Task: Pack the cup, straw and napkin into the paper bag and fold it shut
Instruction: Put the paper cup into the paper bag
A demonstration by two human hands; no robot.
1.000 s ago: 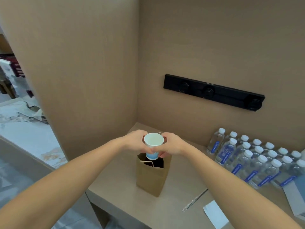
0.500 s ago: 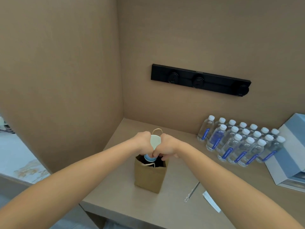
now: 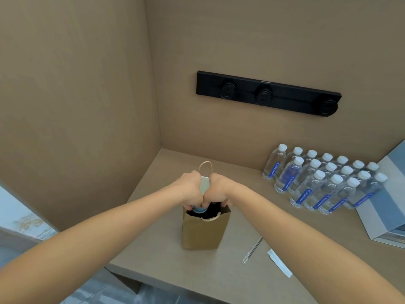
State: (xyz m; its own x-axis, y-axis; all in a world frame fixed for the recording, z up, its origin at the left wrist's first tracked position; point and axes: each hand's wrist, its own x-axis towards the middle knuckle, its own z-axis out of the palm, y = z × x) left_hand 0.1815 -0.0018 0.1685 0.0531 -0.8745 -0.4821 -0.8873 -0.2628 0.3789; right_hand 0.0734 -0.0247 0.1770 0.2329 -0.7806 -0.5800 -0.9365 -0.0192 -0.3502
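Observation:
A small brown paper bag [image 3: 203, 233] stands open on the tan counter, one twine handle upright behind my hands. Both hands clasp a pale paper cup [image 3: 204, 185] with a blue base, and its bottom dips into the bag's mouth. My left hand [image 3: 189, 189] wraps the cup's left side, while my right hand [image 3: 218, 189] covers its right side. A wrapped straw [image 3: 252, 251] lies on the counter right of the bag. A white folded napkin [image 3: 279, 263] rests just beyond the straw, partly hidden by my right forearm.
Several water bottles [image 3: 317, 183] stand in rows at the back right. A grey-blue box [image 3: 385, 205] sits at the far right. A black socket strip [image 3: 267, 93] is on the back wall. A side wall closes the left; the counter's front edge [image 3: 166, 279] is near.
My hands have lowered the cup from above the bag until its base is inside the opening. The view has shifted to the right.

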